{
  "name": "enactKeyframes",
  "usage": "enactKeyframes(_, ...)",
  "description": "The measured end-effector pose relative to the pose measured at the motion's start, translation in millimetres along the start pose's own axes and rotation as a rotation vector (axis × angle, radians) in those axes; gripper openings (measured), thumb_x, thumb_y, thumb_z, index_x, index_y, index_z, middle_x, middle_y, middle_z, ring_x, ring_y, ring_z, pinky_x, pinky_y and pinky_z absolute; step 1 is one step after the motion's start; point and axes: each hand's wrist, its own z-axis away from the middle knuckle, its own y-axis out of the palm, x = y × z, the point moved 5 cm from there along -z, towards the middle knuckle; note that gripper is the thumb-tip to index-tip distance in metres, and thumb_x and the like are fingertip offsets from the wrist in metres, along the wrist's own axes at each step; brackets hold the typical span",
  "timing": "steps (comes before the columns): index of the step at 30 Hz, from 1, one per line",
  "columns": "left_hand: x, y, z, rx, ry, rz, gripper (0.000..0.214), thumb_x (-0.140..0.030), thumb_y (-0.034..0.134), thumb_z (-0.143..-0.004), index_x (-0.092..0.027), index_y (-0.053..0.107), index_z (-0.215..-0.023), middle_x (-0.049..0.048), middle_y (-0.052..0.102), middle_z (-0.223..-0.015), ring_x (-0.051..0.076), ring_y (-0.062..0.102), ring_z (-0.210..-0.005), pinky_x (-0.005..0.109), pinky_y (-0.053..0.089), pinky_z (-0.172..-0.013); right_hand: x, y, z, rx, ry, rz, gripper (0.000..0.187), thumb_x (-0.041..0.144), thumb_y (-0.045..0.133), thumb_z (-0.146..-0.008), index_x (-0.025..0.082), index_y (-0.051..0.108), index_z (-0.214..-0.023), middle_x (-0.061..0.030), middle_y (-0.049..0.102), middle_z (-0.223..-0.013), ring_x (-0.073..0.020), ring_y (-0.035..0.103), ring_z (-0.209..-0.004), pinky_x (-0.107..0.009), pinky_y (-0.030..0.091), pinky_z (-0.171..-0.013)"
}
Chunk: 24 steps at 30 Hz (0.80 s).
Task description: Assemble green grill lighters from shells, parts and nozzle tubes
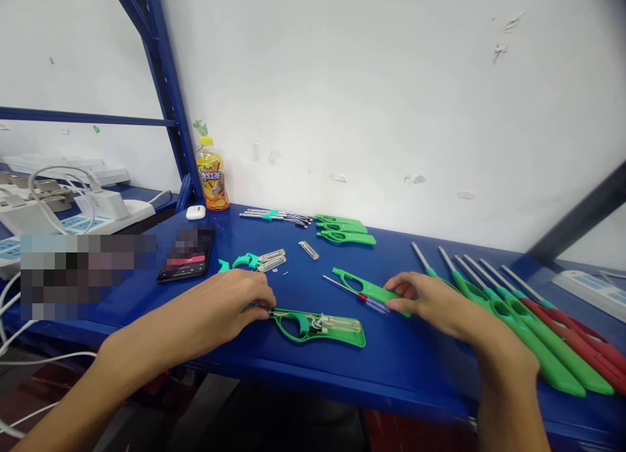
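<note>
My left hand pinches the neck end of an opened green gas lighter, which lies on the blue table near its front edge. Inside that shell half show a clear fuel tank, a teal trigger and thin wires. My right hand has thumb and fingers closed around the wide end of a green lighter shell half. Right beside this shell lies a screwdriver with a clear and red handle. Beyond my left hand are teal triggers and clear fuel tanks.
Assembled green lighters and red lighters lie at the right. Toward the wall rest green shells and metal tubes with wires. A drink bottle, white case and phone stand or lie left.
</note>
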Motion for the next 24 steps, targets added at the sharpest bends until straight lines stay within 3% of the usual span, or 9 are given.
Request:
enactKeyframes(13, -7.0, -2.7, 4.6, -0.028, 0.014, -0.023, 0.010, -0.020, 0.067, -0.100, -0.028, 0.072, -0.100, -0.0020, 0.075, -0.102, 0.021, 0.072, -0.097, 0.031, 0.048, -0.080, 0.1, 0.7, -0.6, 0.002, -0.017, 0.010, 0.037, 0.044, 0.080, -0.076, 0.023, 0.078, -0.107, -0.0070, 0.079, -0.096, -0.0272, 0.073, -0.093, -0.035, 0.057, -0.082)
enactKeyframes(24, -5.7, 0.2, 4.0, -0.031, -0.003, -0.021, 0.014, -0.019, 0.070, -0.100, -0.031, 0.075, -0.108, -0.0003, 0.074, -0.107, 0.022, 0.069, -0.105, 0.033, 0.048, -0.086, 2.2, -0.1, 0.8, 0.011, -0.033, 0.032, 0.035, 0.042, 0.077, -0.078, 0.024, 0.078, -0.108, -0.0076, 0.079, -0.099, -0.0280, 0.073, -0.095, -0.035, 0.057, -0.082)
